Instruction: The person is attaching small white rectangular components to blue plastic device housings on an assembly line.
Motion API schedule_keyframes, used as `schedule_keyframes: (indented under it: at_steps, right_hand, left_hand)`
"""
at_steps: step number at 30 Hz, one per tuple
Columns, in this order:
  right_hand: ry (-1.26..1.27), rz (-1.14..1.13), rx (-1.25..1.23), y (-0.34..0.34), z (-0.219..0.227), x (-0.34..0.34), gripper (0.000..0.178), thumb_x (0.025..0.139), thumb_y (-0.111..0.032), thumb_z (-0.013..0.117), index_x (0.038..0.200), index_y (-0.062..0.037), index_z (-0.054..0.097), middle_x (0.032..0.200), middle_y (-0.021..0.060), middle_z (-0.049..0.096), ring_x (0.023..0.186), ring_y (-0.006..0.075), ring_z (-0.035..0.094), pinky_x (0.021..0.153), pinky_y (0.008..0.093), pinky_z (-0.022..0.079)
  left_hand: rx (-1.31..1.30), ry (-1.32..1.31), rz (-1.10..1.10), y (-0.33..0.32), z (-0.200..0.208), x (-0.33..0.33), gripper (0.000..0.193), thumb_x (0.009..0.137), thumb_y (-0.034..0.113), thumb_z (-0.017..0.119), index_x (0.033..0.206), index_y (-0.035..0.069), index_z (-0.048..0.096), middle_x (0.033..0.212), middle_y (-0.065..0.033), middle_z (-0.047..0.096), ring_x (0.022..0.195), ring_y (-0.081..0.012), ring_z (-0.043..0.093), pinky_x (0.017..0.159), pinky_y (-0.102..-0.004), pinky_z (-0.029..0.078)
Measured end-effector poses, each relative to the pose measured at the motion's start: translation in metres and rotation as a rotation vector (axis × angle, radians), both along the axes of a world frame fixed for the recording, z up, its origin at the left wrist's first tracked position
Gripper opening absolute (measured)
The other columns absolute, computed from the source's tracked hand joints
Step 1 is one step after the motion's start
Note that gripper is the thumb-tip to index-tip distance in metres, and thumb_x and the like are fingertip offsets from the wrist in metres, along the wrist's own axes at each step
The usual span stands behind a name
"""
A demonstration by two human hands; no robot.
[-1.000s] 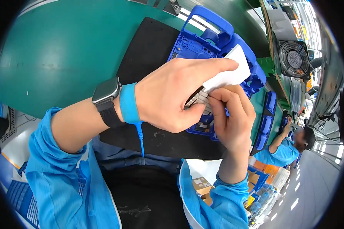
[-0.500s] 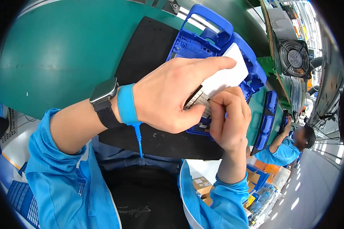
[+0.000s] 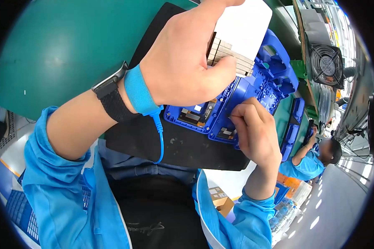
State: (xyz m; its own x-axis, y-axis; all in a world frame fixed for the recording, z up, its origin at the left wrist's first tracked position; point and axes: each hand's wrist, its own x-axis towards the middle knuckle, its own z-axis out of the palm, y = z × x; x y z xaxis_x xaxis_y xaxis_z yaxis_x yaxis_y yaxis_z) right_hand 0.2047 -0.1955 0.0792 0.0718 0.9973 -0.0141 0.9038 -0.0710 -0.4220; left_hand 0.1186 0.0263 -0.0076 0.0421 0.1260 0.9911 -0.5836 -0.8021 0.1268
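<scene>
My left hand (image 3: 185, 60) grips a white backing sheet (image 3: 251, 25) between thumb and fingers, above several blue plastic housings. Rows of narrow grey strips (image 3: 230, 57) lie along the sheet's near edge. Below and to the right, my right hand (image 3: 257, 130) is closed in a pinch over the open blue housing (image 3: 242, 92). Whatever its fingertips hold, if anything, is hidden. Inside the housing's near left part, a dark display module (image 3: 191, 116) with a flat cable shows. Another blue housing with a handle-shaped frame (image 3: 274, 52) stands just beyond.
The housings lie on a black mat (image 3: 170, 145) over a green table (image 3: 70, 45). A blue strap with a coiled cord (image 3: 160, 133) circles my left wrist. More blue parts (image 3: 293, 130), a fan (image 3: 326, 66) and a co-worker (image 3: 301, 166) are on the right.
My left hand has moved up and away with the backing sheet, baring the housing's inside. My right hand has separated from the strips and now hovers over the housing, still pinched.
</scene>
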Motion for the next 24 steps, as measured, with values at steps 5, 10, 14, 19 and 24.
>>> schedule_keyframes:
  at_steps: [5, 10, 14, 19, 24]
  right_hand:
    - [-0.093, 0.043, -0.08, 0.0, 0.004, 0.001, 0.018, 0.081, 0.01, 0.067, 0.093, 0.0006, 0.057, 0.084, 0.0139, 0.058, 0.071, 0.0329, 0.059, 0.063, 0.0384, 0.048]
    - [-0.125, 0.048, -0.1, 0.004, 0.003, 0.003, 0.017, 0.081, 0.009, 0.068, 0.092, 0.0008, 0.058, 0.084, 0.0136, 0.058, 0.071, 0.0332, 0.059, 0.063, 0.0392, 0.048]
    - [-0.121, 0.051, -0.126, 0.002, 0.004, 0.006, 0.016, 0.081, 0.009, 0.068, 0.091, 0.0009, 0.058, 0.084, 0.0136, 0.059, 0.071, 0.0333, 0.059, 0.063, 0.0398, 0.049]
    - [-0.115, 0.062, -0.12, 0.004, 0.003, 0.008, 0.017, 0.08, 0.009, 0.069, 0.091, 0.0009, 0.058, 0.084, 0.0134, 0.059, 0.071, 0.0334, 0.06, 0.063, 0.0397, 0.049]
    - [-0.101, 0.062, -0.092, 0.003, 0.002, 0.006, 0.015, 0.081, 0.008, 0.07, 0.09, 0.0008, 0.059, 0.083, 0.0125, 0.059, 0.07, 0.0315, 0.06, 0.063, 0.0382, 0.049]
  left_hand:
    - [-0.803, 0.728, -0.332, -0.024, 0.048, -0.047, 0.072, 0.08, 0.008, 0.066, 0.143, -0.013, 0.037, 0.109, -0.028, 0.064, 0.097, -0.0314, 0.067, 0.088, -0.0353, 0.051]
    - [-0.014, 0.131, 0.04, -0.007, 0.003, -0.01, 0.072, 0.079, 0.009, 0.066, 0.141, -0.013, 0.037, 0.102, -0.0282, 0.064, 0.091, -0.0336, 0.068, 0.084, -0.0362, 0.052]
    - [-0.339, 0.404, -0.123, -0.023, 0.026, -0.027, 0.071, 0.079, 0.009, 0.065, 0.14, -0.014, 0.037, 0.096, -0.0282, 0.064, 0.084, -0.0347, 0.068, 0.079, -0.0373, 0.053]
    - [-0.651, 0.616, -0.333, -0.024, 0.026, -0.027, 0.071, 0.078, 0.008, 0.064, 0.139, -0.014, 0.037, 0.091, -0.0279, 0.064, 0.078, -0.0351, 0.067, 0.074, -0.0383, 0.052]
    - [-0.606, 0.559, -0.296, -0.028, 0.027, -0.031, 0.07, 0.078, 0.008, 0.064, 0.139, -0.015, 0.038, 0.089, -0.0275, 0.064, 0.076, -0.035, 0.066, 0.071, -0.0387, 0.052]
